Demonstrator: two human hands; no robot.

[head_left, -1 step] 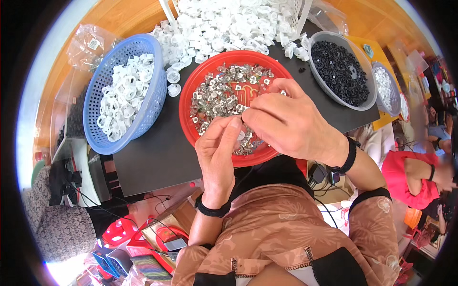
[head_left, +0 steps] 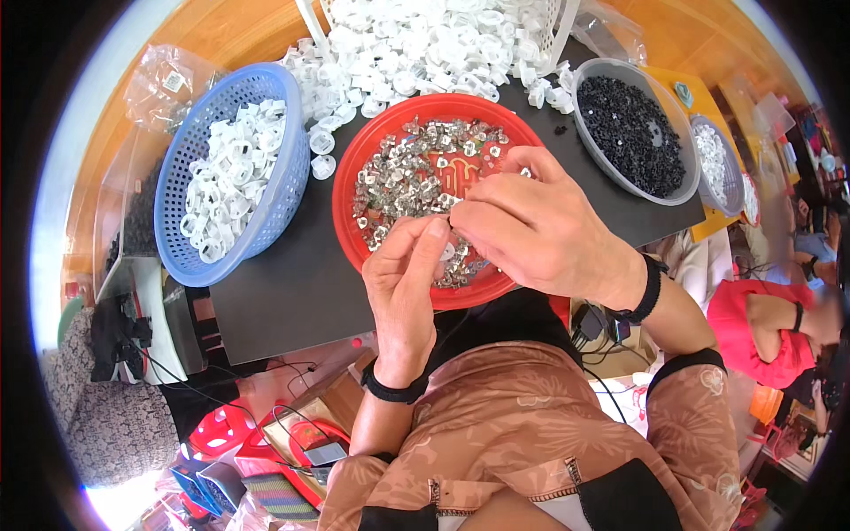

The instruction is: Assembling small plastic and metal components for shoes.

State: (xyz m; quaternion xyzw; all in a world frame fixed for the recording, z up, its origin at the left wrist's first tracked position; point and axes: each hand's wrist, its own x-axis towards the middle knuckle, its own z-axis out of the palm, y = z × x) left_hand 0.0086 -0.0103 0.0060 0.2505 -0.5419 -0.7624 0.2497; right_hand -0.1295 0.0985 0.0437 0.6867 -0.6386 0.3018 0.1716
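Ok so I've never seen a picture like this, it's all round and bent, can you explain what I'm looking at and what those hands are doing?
This comes from a wide fisheye camera worn on a person's head, looking down, which is why straight edges curve. There is no machine, just two bare hands. The left hand and the right hand meet over a red bowl of small shiny metal pieces, pinching something too small to make out. The bowl sits on a dark board. To the left stands a blue basket of white plastic rings, and more rings are heaped behind. To the right is a grey bowl of small black parts.
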